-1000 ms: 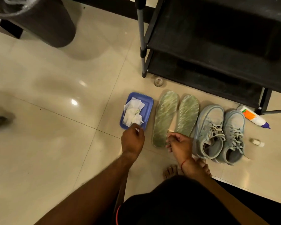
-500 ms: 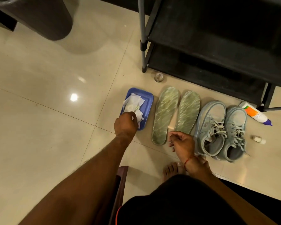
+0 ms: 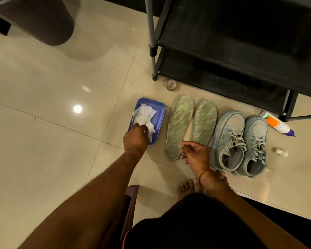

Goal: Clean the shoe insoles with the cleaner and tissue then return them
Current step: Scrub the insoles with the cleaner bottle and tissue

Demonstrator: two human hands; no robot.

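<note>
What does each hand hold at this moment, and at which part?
The left hand grips the crumpled tissues at their near edge, inside the blue tray. The right hand holds nothing.

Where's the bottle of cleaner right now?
In the head view, the cleaner bottle lies on its side on the floor at far right, just right of the grey sneakers and beside the black shoe rack.
</note>
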